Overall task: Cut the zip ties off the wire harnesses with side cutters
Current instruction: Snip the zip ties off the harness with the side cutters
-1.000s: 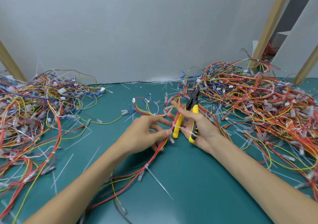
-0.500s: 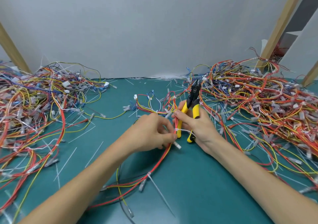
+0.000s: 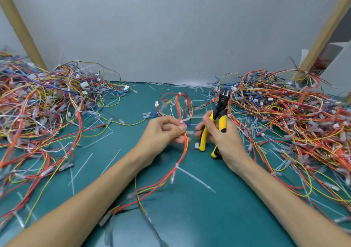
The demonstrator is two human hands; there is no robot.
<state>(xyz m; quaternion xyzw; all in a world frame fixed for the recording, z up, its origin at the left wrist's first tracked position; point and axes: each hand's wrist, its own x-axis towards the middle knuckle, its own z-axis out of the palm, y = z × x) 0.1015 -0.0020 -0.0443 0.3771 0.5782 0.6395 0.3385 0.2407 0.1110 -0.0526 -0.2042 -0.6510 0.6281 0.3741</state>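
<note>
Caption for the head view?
Left hand pinches a wire harness at a zip tie; right hand grips yellow-handled side cutters.

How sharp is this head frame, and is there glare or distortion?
Head view: left hand, right hand and side cutters fairly sharp; held wire harness smears toward the bottom edge; light even, no glare; wooden posts splay outward, likely wide-angle distortion.

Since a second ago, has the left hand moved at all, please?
Yes. The left hand, gripping the harness, has shifted left toward the loose yellow wire, away from the side cutters.
</note>
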